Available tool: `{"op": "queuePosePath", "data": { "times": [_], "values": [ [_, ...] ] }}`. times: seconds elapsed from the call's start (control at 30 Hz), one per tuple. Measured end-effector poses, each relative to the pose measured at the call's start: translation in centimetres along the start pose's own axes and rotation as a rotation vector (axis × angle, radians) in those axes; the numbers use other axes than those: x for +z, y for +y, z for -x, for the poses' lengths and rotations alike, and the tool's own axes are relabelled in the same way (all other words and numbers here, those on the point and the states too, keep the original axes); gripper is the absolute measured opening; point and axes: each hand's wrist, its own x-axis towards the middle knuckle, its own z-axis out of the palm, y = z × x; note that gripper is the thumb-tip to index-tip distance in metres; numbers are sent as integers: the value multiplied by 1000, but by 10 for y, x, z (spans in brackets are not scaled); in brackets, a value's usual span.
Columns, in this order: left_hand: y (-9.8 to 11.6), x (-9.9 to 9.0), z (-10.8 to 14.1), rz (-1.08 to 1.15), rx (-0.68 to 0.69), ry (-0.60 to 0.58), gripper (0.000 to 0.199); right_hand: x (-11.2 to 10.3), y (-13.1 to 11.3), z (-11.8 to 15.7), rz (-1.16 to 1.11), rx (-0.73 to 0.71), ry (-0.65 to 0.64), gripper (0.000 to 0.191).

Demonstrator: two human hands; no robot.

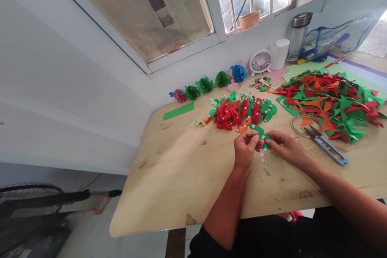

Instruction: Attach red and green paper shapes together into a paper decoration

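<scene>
A curved green paper cutout (258,131) with small white squares on it is pinched between both hands above the table's near middle. My left hand (246,147) grips its left side with thumb and fingers closed. From the other side, my right hand (286,147) pinches its lower right edge. Small white squares (262,157) lie on the wood just below the fingers. Beyond the hands is a heap of red and green cutouts (229,113), many bearing similar white squares. Blue-handled thread snips (328,145) rest to the right of my right hand.
A large pile of red, orange and green paper scraps (338,105) covers the table's right side. A wire ring (307,125) lies by the snips. Along the wall stand green paper pompoms (205,85), a small white fan (260,62) and a glass bottle (298,38). A green strip (178,111) lies left.
</scene>
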Motion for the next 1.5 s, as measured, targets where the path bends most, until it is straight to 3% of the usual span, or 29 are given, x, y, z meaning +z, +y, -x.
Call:
{"op": "queuePosePath", "data": {
  "times": [0.53, 0.93, 1.2, 1.4, 1.5],
  "values": [
    [-2, 0, 0, 21, -22, -67, 28, 1, 6, 0, 25, -62, 5, 28],
    [-6, -1, 1, -273, 115, 10, 13, 5, -3, 5, 336, -116, 81, 28],
    [-3, 0, 1, -145, 91, -34, 21, -2, -2, 2, 29, 15, 105, 25],
    [-5, -1, 0, -158, 18, -145, 24, -6, -5, 1, -124, 10, 161, 24],
    [-4, 0, 2, -148, 48, -160, 25, -6, -6, 1, -236, 29, 171, 27]
  ]
}}
